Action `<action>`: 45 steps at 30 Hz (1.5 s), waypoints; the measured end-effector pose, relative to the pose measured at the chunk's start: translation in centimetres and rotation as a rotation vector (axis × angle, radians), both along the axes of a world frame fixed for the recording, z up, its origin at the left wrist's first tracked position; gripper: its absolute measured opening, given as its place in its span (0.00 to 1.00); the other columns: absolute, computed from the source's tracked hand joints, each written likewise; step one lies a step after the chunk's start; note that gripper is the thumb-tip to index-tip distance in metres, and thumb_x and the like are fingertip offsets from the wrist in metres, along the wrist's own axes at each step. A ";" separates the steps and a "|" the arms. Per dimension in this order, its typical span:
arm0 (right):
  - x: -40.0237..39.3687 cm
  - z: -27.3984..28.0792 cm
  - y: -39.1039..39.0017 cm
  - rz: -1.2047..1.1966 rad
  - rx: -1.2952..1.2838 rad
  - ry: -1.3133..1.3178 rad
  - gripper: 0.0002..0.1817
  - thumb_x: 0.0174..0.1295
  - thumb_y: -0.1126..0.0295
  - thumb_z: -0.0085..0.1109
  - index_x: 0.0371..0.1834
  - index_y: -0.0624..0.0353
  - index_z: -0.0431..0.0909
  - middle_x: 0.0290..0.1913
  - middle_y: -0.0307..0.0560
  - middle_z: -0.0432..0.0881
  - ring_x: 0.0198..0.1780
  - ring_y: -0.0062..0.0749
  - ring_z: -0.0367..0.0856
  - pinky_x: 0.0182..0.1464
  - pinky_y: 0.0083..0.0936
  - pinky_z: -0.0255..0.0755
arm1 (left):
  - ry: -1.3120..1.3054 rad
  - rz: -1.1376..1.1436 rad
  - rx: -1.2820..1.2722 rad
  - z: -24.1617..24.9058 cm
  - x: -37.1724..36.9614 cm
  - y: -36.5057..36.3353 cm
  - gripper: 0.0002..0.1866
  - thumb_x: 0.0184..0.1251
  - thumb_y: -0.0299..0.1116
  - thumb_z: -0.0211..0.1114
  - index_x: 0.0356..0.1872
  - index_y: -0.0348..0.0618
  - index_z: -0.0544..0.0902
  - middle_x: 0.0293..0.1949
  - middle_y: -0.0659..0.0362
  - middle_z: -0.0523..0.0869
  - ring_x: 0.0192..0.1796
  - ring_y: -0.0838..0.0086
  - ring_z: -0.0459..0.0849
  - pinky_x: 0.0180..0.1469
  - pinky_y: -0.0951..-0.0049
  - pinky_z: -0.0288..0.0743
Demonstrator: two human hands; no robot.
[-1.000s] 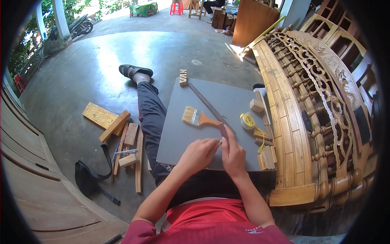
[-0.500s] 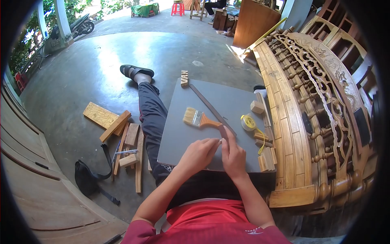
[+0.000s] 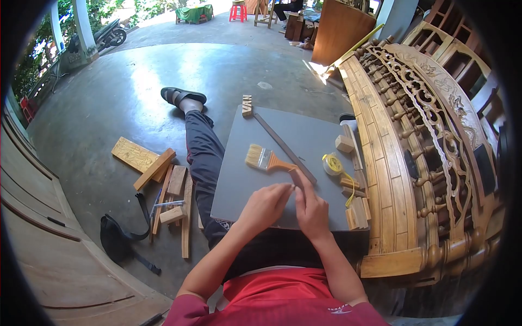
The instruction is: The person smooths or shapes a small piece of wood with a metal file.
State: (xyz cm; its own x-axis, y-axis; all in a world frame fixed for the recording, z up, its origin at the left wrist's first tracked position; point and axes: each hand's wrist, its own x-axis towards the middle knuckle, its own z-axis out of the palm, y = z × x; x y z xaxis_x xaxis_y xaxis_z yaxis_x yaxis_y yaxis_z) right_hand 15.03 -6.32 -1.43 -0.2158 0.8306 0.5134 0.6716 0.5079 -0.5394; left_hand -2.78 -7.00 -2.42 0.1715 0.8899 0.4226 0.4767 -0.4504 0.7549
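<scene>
My left hand [image 3: 267, 205] is closed in a pinch over the grey board [image 3: 234, 185], its fingertips meeting those of my right hand [image 3: 311, 211]. A tiny pale bit shows between the fingertips, too small to name. My right hand is closed around a short brown wooden strip [image 3: 298, 178], mostly covered by the fingers. Just beyond the hands lies a paintbrush [image 3: 278, 163] with pale bristles and an orange handle. A long dark strip [image 3: 284, 145] runs diagonally across the board. Wooden letters [image 3: 247, 105] reading VAN stand at its far corner.
A yellow tape measure [image 3: 332, 164] and small wood blocks [image 3: 357, 213] line the board's right side. Beyond them stands a carved wooden bench [image 3: 386, 163]. Wood offcuts [image 3: 176, 179] and a black bag [image 3: 115, 239] lie on the floor at left, near a wooden panel [image 3: 49, 217].
The brown strip in my right hand has turned slightly, and its dark end now looks lighter. The hands otherwise stay in place, and the objects on the board have not moved.
</scene>
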 end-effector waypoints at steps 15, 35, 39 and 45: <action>-0.2 0.4 0.2 -0.090 -0.038 0.175 0.23 0.86 0.63 0.53 0.80 0.54 0.75 0.62 0.66 0.90 0.59 0.67 0.91 0.56 0.53 0.85 | -0.121 0.037 0.080 0.3 0.0 0.3 0.10 0.83 0.30 0.67 0.54 0.35 0.89 0.40 0.42 0.92 0.40 0.46 0.91 0.44 0.56 0.84; -0.2 8.6 2.1 0.051 -0.093 0.192 0.22 0.84 0.66 0.60 0.78 0.55 0.79 0.49 0.51 0.92 0.49 0.32 0.92 0.52 0.33 0.82 | -0.384 0.286 -0.092 0.4 -0.5 0.4 0.16 0.79 0.42 0.77 0.43 0.35 0.90 0.20 0.69 0.70 0.25 0.86 0.65 0.29 0.74 0.58; -0.3 8.0 -0.1 0.141 0.032 0.249 0.25 0.81 0.70 0.63 0.79 0.54 0.79 0.47 0.50 0.92 0.48 0.36 0.93 0.52 0.33 0.83 | -0.254 0.262 -0.131 0.9 -0.8 0.2 0.15 0.74 0.40 0.80 0.44 0.37 0.90 0.21 0.65 0.72 0.25 0.81 0.70 0.29 0.71 0.63; 1.0 6.7 0.8 0.132 0.051 -0.121 0.23 0.77 0.74 0.66 0.74 0.55 0.83 0.52 0.55 0.93 0.47 0.46 0.93 0.49 0.38 0.84 | -0.150 0.292 0.003 -0.2 -0.4 0.6 0.13 0.72 0.39 0.80 0.44 0.40 0.90 0.23 0.59 0.81 0.25 0.69 0.79 0.33 0.65 0.73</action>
State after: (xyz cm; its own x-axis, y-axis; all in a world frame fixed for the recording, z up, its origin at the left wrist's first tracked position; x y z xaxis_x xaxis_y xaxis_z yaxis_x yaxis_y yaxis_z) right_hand 16.01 -5.50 5.24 -0.3841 0.7642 0.5182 0.6553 0.6210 -0.4301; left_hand -3.16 -6.36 -2.62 -0.1547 0.8911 0.4267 0.4697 -0.3136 0.8252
